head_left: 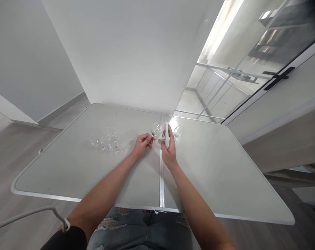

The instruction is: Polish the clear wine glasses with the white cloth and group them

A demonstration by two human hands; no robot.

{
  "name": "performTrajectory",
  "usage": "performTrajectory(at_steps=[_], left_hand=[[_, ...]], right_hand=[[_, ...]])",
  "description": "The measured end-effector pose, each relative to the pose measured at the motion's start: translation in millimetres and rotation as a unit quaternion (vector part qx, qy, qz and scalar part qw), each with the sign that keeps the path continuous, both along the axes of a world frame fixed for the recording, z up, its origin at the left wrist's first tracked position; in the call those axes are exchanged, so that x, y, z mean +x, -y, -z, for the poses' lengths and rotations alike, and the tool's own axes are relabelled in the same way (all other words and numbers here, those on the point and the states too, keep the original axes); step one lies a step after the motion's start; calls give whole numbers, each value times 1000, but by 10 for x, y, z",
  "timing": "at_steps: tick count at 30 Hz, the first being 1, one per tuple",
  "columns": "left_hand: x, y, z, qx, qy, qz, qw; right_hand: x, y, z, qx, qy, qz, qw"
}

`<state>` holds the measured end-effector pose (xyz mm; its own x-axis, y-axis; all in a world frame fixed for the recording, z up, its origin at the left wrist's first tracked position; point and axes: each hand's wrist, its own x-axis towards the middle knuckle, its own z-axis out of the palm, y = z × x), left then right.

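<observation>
My right hand (pixel 170 149) is wrapped round a folded white cloth-like piece (pixel 167 134) near the middle of the table; whether it is cloth or paper I cannot tell. A clear stemmed glass (pixel 156 127) shows just left of it, partly hidden by the white piece and my fingers. My left hand (pixel 143 143) is closed in a pinch at the left end of the white piece, close to the glass. Another clear glass (pixel 178 131) is just right of my right hand, its outline faint in the glare.
Several clear stemmed glasses (pixel 110 142) are grouped on the left half of the pale folding table (pixel 212 173). A metal-edged seam (pixel 161 187) runs down its middle. A white wall (pixel 136 62) stands behind, with a glass-paned door (pixel 225 76) at the right.
</observation>
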<state>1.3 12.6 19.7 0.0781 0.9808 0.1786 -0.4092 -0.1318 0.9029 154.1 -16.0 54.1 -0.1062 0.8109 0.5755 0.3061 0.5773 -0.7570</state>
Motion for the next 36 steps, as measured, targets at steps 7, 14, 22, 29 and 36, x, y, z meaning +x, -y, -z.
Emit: performTrajectory(at_steps=[7,14,22,29,36], left_hand=[[-36,-5,21,20,-108,22,994],[-116,32,-53,44,-184,91,978],[-117,11,-7,-3,-117,156,981],[-115,-48,22,-46,15,109,993],[41,-58,41,-24,1,79,997]], right_hand=[[46,-44,-22,210,282,20,936],[255,-60,-147,57,81,-23,995],[448,-201,-210,-259,-268,-157,915],[340,-288,-28,-285,-377,-104,875],[-22,-170,132,-256,-269,-116,921]])
